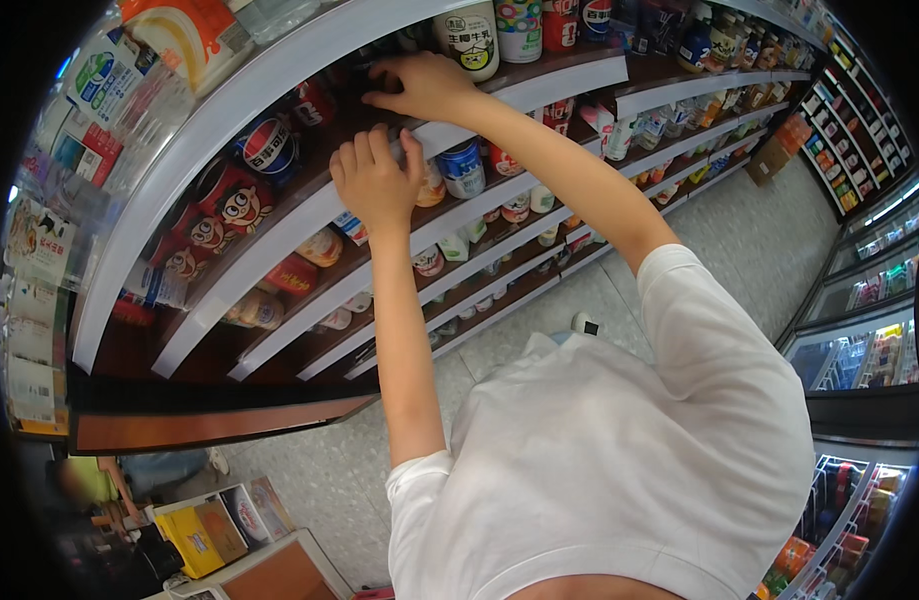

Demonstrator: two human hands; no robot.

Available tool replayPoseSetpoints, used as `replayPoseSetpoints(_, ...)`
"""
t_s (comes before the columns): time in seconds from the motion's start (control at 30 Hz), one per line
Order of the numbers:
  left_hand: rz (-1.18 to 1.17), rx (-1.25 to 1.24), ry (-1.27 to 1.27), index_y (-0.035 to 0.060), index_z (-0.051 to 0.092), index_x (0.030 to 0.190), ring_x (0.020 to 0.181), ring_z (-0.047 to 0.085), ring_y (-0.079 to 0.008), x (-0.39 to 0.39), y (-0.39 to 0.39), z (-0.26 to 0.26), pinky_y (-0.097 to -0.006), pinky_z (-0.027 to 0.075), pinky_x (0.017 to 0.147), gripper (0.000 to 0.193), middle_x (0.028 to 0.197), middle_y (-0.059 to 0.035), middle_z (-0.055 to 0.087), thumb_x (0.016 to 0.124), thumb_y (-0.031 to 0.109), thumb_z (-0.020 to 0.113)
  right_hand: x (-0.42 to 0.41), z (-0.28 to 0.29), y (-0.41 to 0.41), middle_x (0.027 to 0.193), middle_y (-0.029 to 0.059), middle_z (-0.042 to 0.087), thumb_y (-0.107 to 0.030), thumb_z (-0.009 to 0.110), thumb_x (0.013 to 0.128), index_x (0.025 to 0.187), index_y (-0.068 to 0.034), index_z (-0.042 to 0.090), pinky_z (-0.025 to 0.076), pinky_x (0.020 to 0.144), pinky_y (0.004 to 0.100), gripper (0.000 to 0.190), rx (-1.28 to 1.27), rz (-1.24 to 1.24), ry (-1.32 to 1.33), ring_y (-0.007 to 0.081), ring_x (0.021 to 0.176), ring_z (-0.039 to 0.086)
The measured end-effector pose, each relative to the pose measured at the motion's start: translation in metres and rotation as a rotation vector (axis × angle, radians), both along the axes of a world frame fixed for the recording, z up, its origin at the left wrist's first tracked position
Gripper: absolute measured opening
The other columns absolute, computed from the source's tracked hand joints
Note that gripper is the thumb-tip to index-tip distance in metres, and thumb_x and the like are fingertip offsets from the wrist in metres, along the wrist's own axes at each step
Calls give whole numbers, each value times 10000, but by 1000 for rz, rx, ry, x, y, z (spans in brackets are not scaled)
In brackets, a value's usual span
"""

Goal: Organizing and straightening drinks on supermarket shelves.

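My left hand (378,176) rests on the white front strip (302,201) of an upper shelf, thumb apart from the fingers. Deeper over the same shelf, my right hand (422,88) has curled fingers with a gap between them and the thumb; I see nothing clearly held. The dark space behind its fingertips hides detail. Left of my hands stand a red can (313,103), a blue Pepsi can (268,146) and several red cans with a cartoon face (242,201). A large white bottle (467,41) stands right of my right hand, beside a patterned can (519,30).
Lower shelves hold cans and cups, including a blue can (461,169). Packaged goods (103,75) hang at left. Glass-door coolers (861,352) line the right side. A cardboard box (774,154) stands on the tiled floor (699,225). Another person (103,480) is at lower left, near a yellow box (189,541).
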State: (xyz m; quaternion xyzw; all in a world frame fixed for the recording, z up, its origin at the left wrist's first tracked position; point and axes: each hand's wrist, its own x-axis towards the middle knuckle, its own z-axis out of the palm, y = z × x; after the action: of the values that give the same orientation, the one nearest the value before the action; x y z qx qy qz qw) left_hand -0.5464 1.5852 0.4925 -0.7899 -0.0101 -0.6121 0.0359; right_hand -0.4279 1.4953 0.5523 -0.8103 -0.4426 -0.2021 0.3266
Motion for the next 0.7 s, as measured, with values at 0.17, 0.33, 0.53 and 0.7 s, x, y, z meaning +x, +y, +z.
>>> replayPoseSetpoints(0.17,22,16,-15,67,632,868,746,571,-259,-1,1,0,-389,443,771,179,798,-47,609,826,241,645,14,3,42,1089,151,686,-651,680,741,1290,-50,559,522,859,387,823,-157,58,-21,315,996,662)
replayPoseSetpoints(0.33,26,8,-23,68,633,865,741,570,-259,-2,2,0,-388,441,766,176,790,-48,605,820,238,646,25,4,85,1130,169,664,-659,714,701,1283,-32,552,512,886,374,870,-99,198,96,302,1025,653)
replayPoseSetpoints(0.53,33,7,-13,69,635,870,733,567,-258,1,-2,1,-389,440,756,178,782,-48,598,807,235,649,39,6,103,1088,149,666,-573,794,662,1195,-39,578,505,894,354,785,-45,280,188,273,997,652)
replayPoseSetpoints(0.7,12,-4,-13,71,634,871,731,565,-258,-1,3,0,-391,439,748,175,777,-49,594,805,233,654,35,8,105,1059,140,672,-539,809,660,1185,-44,581,513,872,349,756,-92,262,194,271,958,660)
